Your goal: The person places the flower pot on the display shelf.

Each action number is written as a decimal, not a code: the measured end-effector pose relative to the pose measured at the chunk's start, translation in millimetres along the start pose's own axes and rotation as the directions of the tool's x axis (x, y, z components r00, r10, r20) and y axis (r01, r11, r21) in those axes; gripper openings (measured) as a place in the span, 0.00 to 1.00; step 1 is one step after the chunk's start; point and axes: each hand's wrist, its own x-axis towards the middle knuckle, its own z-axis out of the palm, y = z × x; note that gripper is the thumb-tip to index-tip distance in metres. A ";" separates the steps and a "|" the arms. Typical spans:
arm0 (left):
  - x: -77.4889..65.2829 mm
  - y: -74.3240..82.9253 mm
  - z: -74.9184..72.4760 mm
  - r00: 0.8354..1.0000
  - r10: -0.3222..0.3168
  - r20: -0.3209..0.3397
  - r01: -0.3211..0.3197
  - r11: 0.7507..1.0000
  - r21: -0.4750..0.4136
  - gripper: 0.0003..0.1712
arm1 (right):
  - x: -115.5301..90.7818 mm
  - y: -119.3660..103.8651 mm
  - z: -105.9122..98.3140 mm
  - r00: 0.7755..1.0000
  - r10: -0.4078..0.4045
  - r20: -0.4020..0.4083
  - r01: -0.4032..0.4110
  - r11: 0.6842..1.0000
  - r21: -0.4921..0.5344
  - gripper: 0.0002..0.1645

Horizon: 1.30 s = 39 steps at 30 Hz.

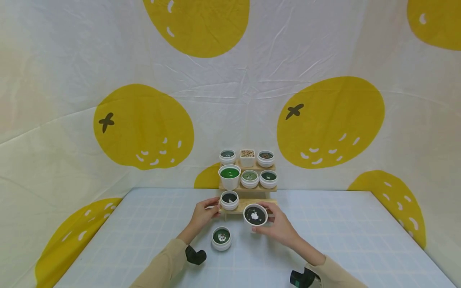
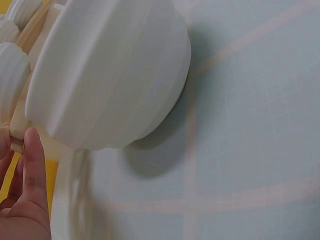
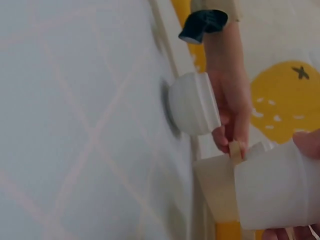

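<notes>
My right hand [image 1: 279,226] grips a white cup [image 1: 249,223] with dark contents and a white patch in it, held in front of the lowest step of a wooden tiered stand [image 1: 248,205]. In the right wrist view the side of this cup [image 3: 270,192] shows between my fingers. My left hand [image 1: 202,216] pinches the left end of that step, where the wooden edge [image 2: 19,131] shows at my fingertips in the left wrist view. Right by it on the step stands a white pot [image 1: 229,205] with dark contents. Another white pot [image 1: 221,243] with green contents stands on the table between my forearms.
The middle step holds a taller white cup [image 1: 229,183] with bright green contents and two small pots. On the top step stand a square white pot [image 1: 247,161] with beige bits and two round pots. Behind the light blue checked table [image 1: 144,224] hangs a fruit-printed cloth [image 1: 234,100].
</notes>
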 end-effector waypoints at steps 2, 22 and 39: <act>0.3 -0.1 -0.1 1.000 -0.005 -0.004 0.005 1.000 -0.005 0.21 | 2.8 -1.5 -0.8 1.000 0.020 -0.011 -0.020 1.000 -0.016 0.45; 5.8 -5.4 0.3 1.000 0.002 -0.006 -0.002 1.000 -0.026 0.21 | 30.7 -6.7 0.0 0.994 0.082 -0.075 -0.080 0.996 0.030 0.46; 4.5 -3.7 -0.7 1.000 -0.010 0.006 0.011 0.999 -0.036 0.21 | 42.2 -3.3 6.4 0.992 0.086 -0.091 -0.086 0.996 0.013 0.44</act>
